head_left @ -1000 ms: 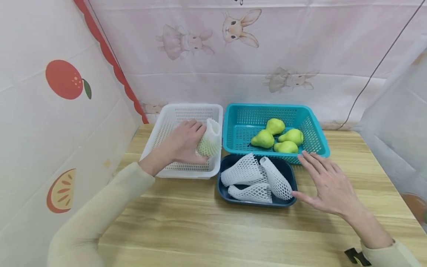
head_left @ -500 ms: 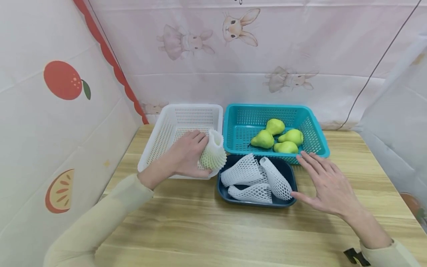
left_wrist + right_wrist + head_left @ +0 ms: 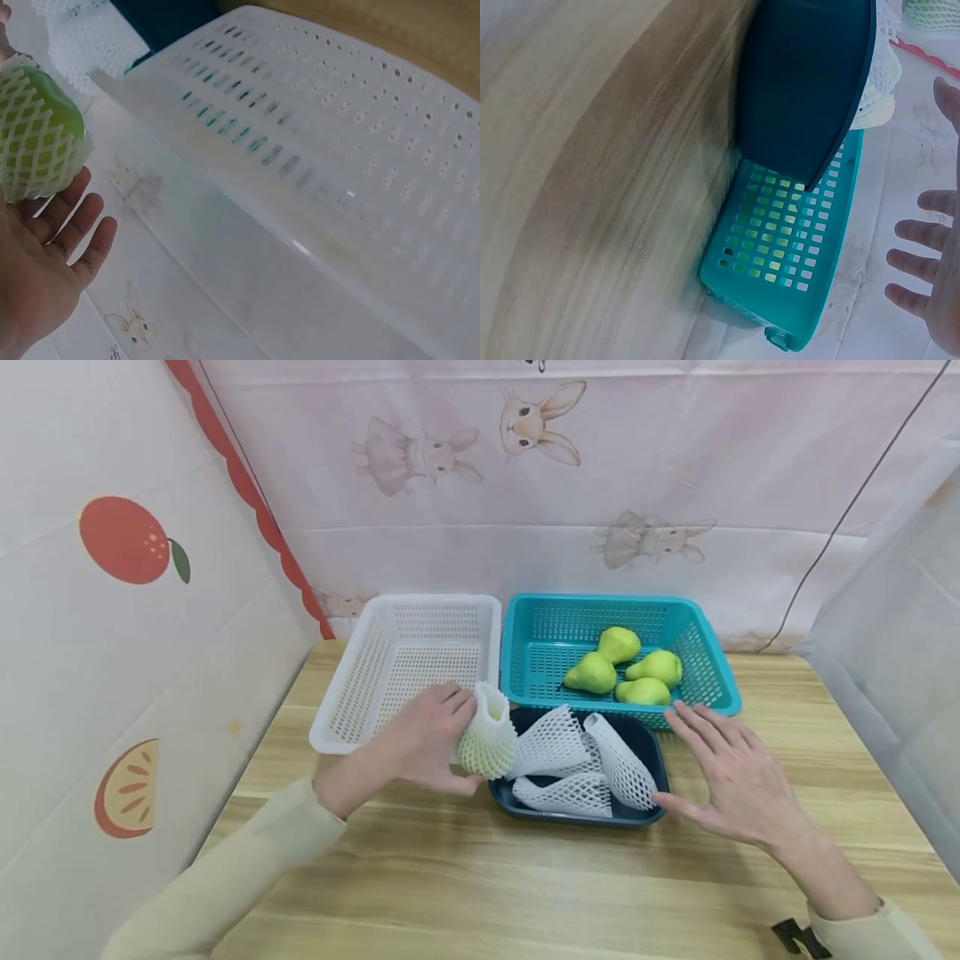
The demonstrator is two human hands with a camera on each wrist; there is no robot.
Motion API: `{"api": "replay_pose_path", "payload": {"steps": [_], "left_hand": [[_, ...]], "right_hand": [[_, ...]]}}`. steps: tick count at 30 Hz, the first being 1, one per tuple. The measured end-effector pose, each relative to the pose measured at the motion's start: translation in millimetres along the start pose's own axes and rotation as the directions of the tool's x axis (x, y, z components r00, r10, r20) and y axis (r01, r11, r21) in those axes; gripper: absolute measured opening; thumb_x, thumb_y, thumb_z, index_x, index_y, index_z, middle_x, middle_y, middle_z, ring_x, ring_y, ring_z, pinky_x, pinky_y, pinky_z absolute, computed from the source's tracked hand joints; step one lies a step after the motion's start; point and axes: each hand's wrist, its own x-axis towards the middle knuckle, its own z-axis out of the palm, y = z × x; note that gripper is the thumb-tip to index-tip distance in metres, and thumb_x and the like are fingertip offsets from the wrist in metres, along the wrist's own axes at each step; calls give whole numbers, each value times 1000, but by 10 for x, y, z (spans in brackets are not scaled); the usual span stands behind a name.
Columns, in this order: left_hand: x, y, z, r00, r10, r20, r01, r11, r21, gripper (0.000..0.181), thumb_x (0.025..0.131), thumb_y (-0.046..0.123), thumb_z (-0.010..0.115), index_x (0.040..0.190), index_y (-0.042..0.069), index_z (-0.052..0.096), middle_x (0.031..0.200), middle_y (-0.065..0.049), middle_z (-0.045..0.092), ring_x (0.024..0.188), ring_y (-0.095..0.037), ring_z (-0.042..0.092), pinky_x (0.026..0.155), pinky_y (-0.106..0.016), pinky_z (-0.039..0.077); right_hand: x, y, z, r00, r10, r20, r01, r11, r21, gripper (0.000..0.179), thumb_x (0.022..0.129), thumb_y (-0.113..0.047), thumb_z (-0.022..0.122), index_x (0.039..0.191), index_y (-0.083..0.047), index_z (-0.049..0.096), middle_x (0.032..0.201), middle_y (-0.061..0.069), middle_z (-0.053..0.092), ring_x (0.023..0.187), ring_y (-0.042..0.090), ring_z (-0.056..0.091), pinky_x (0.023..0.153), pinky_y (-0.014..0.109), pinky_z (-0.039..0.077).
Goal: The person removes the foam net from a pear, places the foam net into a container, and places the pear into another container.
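Note:
My left hand [image 3: 431, 739] holds a green pear [image 3: 45, 120] wrapped in a white foam net sleeve [image 3: 487, 745], its open end upward. It hangs at the near right corner of the white basket [image 3: 330, 710], overlapping the left end of the dark blue tray [image 3: 577, 817] in the head view. Several loose white foam net sleeves [image 3: 564, 795] lie in that tray. My right hand [image 3: 738, 777] has its fingers spread and holds nothing. Its thumb is right at the tray's right rim and its fingertips at the near edge of the teal basket [image 3: 708, 652].
Several bare green pears [image 3: 592, 672] lie in the teal basket, behind the dark blue tray. The white basket stands left of the teal one. All rest on a wooden table [image 3: 480, 885], with a printed cloth [image 3: 450, 552] hanging close behind.
My left hand has lifted the wrapped pear out of the white basket and brought it toward me and slightly right, beside the dark blue tray. My right hand has hardly moved.

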Motion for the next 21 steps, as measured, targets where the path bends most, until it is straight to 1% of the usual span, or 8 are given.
{"api": "replay_pose_path", "payload": {"steps": [4,6,8,11,12,16,17,21], "left_hand": [[-69,94,17,1000,-23,8,24,999,-25,82,68,72,76,117,8,65,110,-4,70,100,-21,61,91,-36,56],[-105,148,17,1000,-29,6,29,999,-46,81,68,72,75,117,8,65,109,-2,70,99,-19,60,90,-35,56],[-138,199,23,1000,-26,5,26,998,-60,80,68,72,75,117,9,65,109,-1,70,99,-18,59,90,-34,55],[-175,270,29,1000,-9,13,10,998,-63,82,68,73,75,117,9,65,108,-1,70,99,-18,59,89,-33,55],[-186,295,27,1000,-4,20,5,998,-60,82,68,74,75,118,9,65,109,-1,70,100,-18,59,89,-33,55],[-234,382,56,999,18,39,-16,998,-55,83,68,76,75,117,9,65,107,-1,69,101,-18,59,90,-33,54],[-246,402,67,999,23,42,-21,998,-51,83,68,76,75,116,9,65,107,-1,68,102,-18,59,91,-33,54],[-291,475,108,998,36,52,-34,998,-46,84,67,77,76,115,9,64,107,-1,67,103,-18,58,93,-33,53]], "right_hand": [[-7,-19,18,1000,-5,-1,5,1000,2,109,89,-92,39,157,-8,49,158,19,54,143,43,48,119,56,39],[-8,-25,24,1000,-5,-2,5,1000,3,108,89,-92,38,157,-8,48,159,19,53,143,43,48,121,55,37],[-7,-26,24,1000,-6,-2,6,1000,6,108,90,-92,38,157,-8,48,159,19,53,143,43,48,119,56,38],[-5,-29,22,1000,-6,0,6,1000,6,108,90,-91,37,157,-8,48,158,19,53,143,43,48,113,58,41],[-6,-30,22,1000,-5,2,5,1000,5,108,90,-91,36,157,-8,48,158,18,53,143,43,48,113,58,41],[-12,-38,27,1000,-4,8,4,1000,5,107,91,-91,35,157,-8,48,158,19,53,144,43,47,129,48,28],[-12,-39,27,1000,-2,10,2,1000,6,107,91,-91,35,157,-8,48,159,19,53,144,43,47,130,48,28],[-15,-43,31,1000,1,18,-1,1000,11,107,91,-91,36,157,-8,48,158,19,53,144,43,47,135,41,18]]}}
